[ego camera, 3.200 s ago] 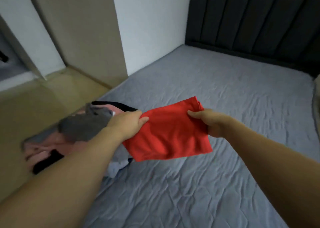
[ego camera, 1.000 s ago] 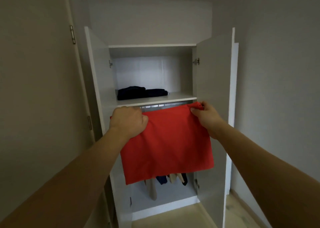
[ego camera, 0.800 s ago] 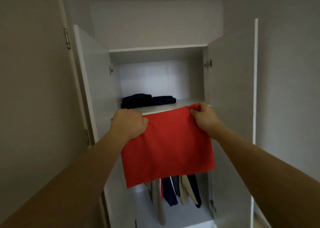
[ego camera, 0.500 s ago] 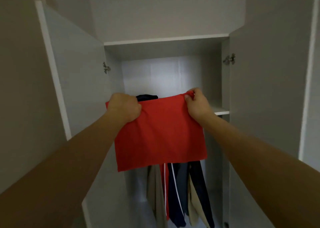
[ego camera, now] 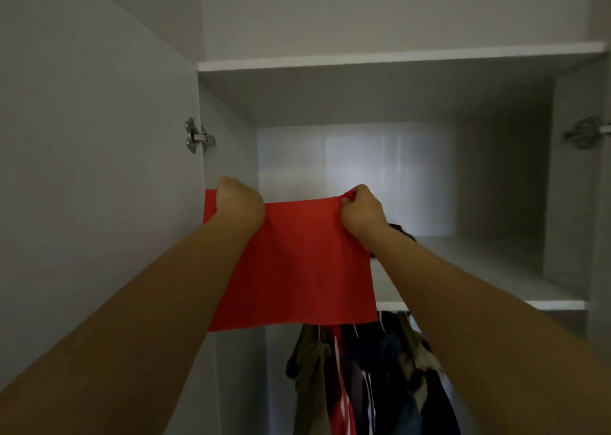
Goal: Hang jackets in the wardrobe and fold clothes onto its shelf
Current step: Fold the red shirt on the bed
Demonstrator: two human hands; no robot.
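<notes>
Two bare hands hold up a folded red garment (ego camera: 297,262) in front of an open white wardrobe (ego camera: 363,97), seen from the person's own head looking forward and slightly up. The left hand (ego camera: 239,204) is clenched in a fist around the garment's upper left corner, close to the wardrobe's left side panel. The right hand (ego camera: 360,214) pinches the upper right corner, with a small bunch of red fabric showing above the knuckles. Both forearms reach in from the bottom corners of the view.

The garment hangs flat between the hands as a rough rectangle, its top edge stretched taut and level. It is held in the air at the front of the shelf compartment, and its lower edge drops below the shelf (ego camera: 489,269) and covers the shelf's left half. The shelf's right half is bare and pale grey.

Just behind the right wrist, a dark folded item (ego camera: 401,231) lies on the shelf, mostly hidden by the hand and the red cloth.

Below the shelf, several jackets (ego camera: 363,375) hang close together: olive, red with white stripes, navy and other dark colours.

The left door (ego camera: 92,170) stands open, with a metal hinge (ego camera: 196,136) on its inner edge. A second hinge (ego camera: 583,133) shows at the far right.
</notes>
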